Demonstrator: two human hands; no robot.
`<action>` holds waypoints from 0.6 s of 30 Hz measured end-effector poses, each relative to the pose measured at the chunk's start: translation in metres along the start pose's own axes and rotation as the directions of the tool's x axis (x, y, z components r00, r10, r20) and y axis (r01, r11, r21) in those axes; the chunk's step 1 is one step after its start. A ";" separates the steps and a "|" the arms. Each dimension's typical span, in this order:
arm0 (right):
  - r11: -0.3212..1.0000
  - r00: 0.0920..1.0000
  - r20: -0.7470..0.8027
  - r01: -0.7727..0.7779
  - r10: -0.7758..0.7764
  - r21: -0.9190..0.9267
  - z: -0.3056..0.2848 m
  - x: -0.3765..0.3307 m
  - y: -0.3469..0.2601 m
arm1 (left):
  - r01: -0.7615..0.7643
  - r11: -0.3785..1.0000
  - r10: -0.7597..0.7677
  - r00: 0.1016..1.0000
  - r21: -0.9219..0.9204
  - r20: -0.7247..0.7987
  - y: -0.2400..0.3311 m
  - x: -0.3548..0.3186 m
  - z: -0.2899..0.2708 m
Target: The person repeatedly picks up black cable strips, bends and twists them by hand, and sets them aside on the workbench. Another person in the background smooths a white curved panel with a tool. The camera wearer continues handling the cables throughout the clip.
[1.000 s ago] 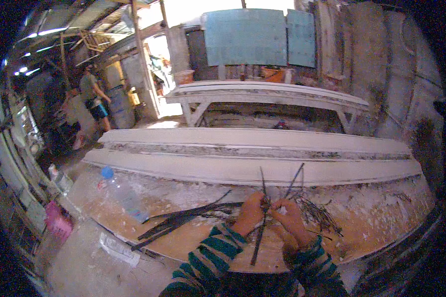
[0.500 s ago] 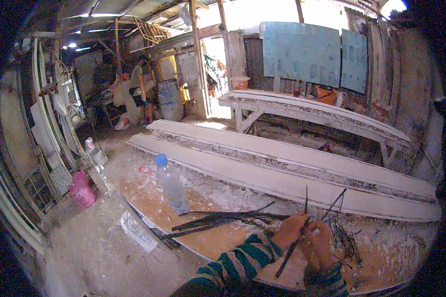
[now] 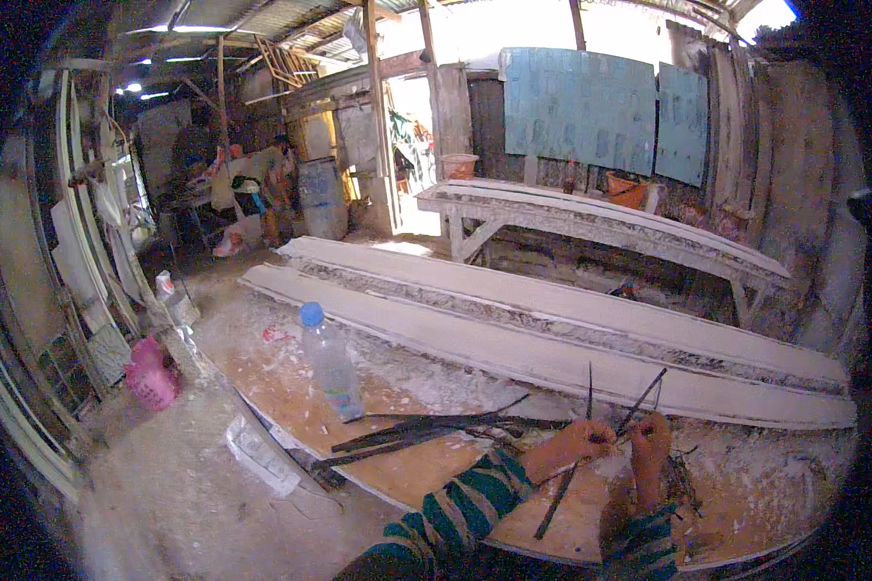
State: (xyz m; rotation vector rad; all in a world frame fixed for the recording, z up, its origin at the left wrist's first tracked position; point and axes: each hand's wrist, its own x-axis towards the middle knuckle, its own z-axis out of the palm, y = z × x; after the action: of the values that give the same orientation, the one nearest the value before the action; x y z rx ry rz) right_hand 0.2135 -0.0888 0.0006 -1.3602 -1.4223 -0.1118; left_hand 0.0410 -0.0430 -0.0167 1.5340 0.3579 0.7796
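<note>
In the lower right of the frame, the fingers [image 3: 601, 438] of the left hand [image 3: 579, 443] are curling closed around a thin, dark, straight stick [image 3: 574, 465], pinching it near its middle. The stick is slanting from the lower middle of the frame up through the grip. Just to the right, the right hand [image 3: 649, 447] is also closing, its fingers folding around a second thin dark stick [image 3: 641, 399] that is angling up and to the right; whether it is gripping more than one strip is too small to tell. The two hands are sitting close together, nearly touching, and both forearms are wearing sleeves striped in teal and dark bands [image 3: 460, 504].

Left of the hands, a loose bundle of long, dark, flat strips [image 3: 426, 431] is lying on the desk [image 3: 262, 378], a brownish board dusted with white powder and crumbs, its surface looking rough and chalky. The bundle's near ends are reaching toward the left hand. Further left, a clear plastic bottle with a blue cap [image 3: 329, 363] is standing upright on the same board.

Beyond the hands, two long, pale, plaster-white moulded lengths [image 3: 552, 329] are running diagonally across the middle of the frame. Behind them a white-crusted wooden bench [image 3: 591, 223] is standing before blue-painted panels [image 3: 591, 107]. At the left edge a pink plastic container [image 3: 150, 373] is sitting on the dusty floor.
</note>
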 end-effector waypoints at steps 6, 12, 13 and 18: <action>0.991 0.992 -0.115 -0.029 0.044 0.131 0.002 0.004 0.003 | -0.045 0.981 0.042 0.999 0.188 0.022 0.012 -0.002 0.013; 0.990 0.991 0.004 0.134 -0.135 0.038 -0.004 0.005 0.021 | -0.138 0.975 0.183 0.941 0.172 -0.283 0.003 -0.001 -0.014; 0.979 0.984 0.118 0.112 -0.133 0.169 -0.006 0.006 0.023 | -0.149 0.953 0.236 0.912 0.264 -0.335 0.003 0.006 -0.031; 0.682 0.858 0.499 -0.437 0.120 0.586 0.015 -0.020 -0.007 | 0.004 0.915 0.287 0.696 0.403 -0.658 0.000 0.001 -0.064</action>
State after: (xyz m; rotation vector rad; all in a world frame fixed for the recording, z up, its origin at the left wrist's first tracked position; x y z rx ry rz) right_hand 0.1943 -0.0936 -0.0153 -0.9683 -1.3618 0.9088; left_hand -0.0001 0.0057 -0.0191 1.5691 1.0232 1.5068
